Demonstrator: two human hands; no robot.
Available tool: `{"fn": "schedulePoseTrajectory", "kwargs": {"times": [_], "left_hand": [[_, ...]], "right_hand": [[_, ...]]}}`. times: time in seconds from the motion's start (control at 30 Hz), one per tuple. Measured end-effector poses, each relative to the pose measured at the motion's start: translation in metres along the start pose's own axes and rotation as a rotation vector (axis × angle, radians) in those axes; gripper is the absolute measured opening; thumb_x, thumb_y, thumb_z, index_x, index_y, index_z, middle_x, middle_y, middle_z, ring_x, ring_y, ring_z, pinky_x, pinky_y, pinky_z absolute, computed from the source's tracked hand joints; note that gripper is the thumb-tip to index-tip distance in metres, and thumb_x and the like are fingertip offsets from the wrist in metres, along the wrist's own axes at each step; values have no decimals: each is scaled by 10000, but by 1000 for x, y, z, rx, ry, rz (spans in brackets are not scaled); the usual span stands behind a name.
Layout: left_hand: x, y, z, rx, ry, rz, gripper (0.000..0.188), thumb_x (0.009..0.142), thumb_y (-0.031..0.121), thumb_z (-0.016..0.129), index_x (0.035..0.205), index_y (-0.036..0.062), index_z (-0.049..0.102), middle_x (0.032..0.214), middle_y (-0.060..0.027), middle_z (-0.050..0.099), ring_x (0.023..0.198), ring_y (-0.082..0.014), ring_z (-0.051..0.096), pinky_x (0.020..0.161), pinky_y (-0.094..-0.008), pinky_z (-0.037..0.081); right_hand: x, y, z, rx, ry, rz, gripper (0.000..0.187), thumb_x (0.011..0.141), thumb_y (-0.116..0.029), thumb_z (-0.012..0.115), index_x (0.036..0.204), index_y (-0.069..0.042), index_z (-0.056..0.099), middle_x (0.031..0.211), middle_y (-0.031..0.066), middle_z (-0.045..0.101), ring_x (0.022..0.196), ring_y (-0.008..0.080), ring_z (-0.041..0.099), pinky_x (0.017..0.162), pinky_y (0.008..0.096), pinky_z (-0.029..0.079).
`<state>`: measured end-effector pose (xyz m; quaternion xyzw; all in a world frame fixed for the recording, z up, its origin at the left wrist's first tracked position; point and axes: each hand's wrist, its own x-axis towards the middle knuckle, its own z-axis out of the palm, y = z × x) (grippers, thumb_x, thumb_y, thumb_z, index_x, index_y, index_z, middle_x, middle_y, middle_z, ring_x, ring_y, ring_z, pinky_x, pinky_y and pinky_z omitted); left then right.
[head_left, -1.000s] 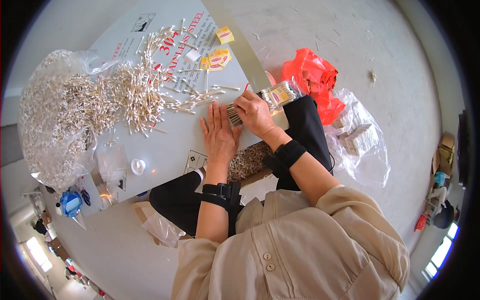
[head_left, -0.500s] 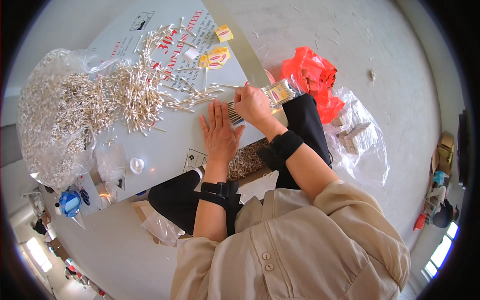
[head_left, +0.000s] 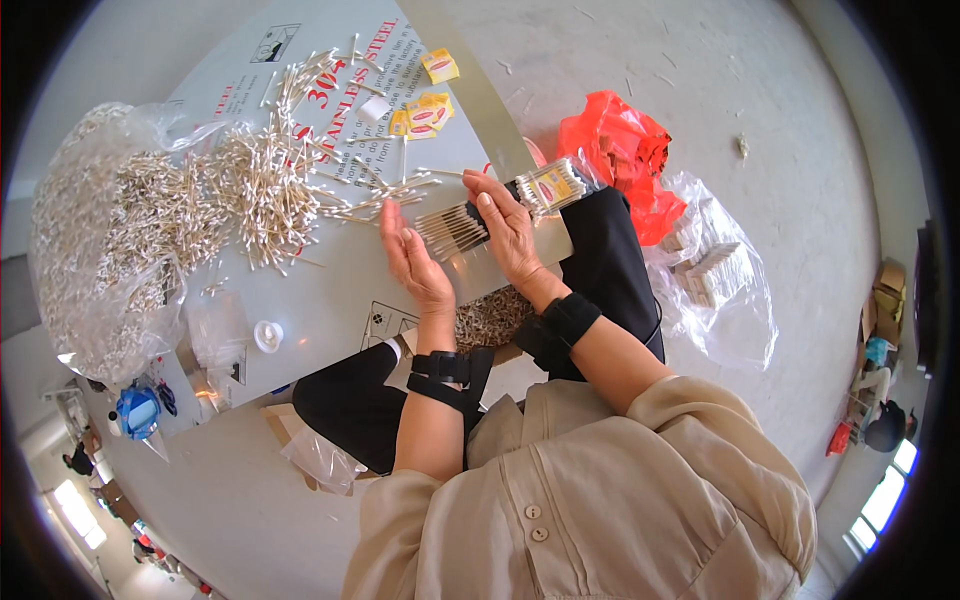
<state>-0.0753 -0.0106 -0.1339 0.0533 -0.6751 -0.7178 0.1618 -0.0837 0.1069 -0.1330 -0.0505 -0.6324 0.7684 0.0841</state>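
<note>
A layer of cotton swabs (head_left: 448, 232) lies side by side on a dark strip at the table's edge, between my two hands. My left hand (head_left: 416, 270) stands on edge at the left end of the swabs, fingers stretched and close together, palm turned toward them. My right hand (head_left: 510, 235) is at their right end, fingers straight and pointing away from me. Neither hand grasps anything. Just beyond my right hand is a clear pack of swabs (head_left: 552, 188) with a yellow label. Whether my fingertips touch the swab ends is hard to see.
Loose swabs (head_left: 270, 190) are heaped left, beside a big clear bag (head_left: 100, 230) of them. Yellow cards (head_left: 425, 115) and a small white tub (head_left: 268, 335) are on the table (head_left: 330, 290). Red (head_left: 625, 150) and clear bags (head_left: 735, 315) are at right; a swab-filled box (head_left: 492, 320) is below.
My left hand has lifted from lying flat and turned onto its edge. My right hand has opened from its closed pose and straightened its fingers, uncovering the row of swabs.
</note>
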Motion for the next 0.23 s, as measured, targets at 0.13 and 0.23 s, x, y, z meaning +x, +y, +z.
{"fn": "schedulePoseTrajectory", "kwargs": {"times": [0.13,0.23], "left_hand": [[-4,-5,14,-106,-31,-44,550,1027,311,384,1452,-34,320,1482,-186,366,1389,-289,332,1164,-405,223],[-3,-10,12,-239,-20,-67,596,1022,372,406,1468,-10,304,1500,-176,346,1411,-292,297,1187,-418,177]], "right_hand": [[0,5,0,51,13,-17,310,1022,-191,482,1226,25,570,1280,126,576,1197,188,516,1020,293,394],[-2,5,-2,112,20,51,330,1030,-214,470,1251,14,559,1338,134,540,1235,199,490,1046,290,375]]}}
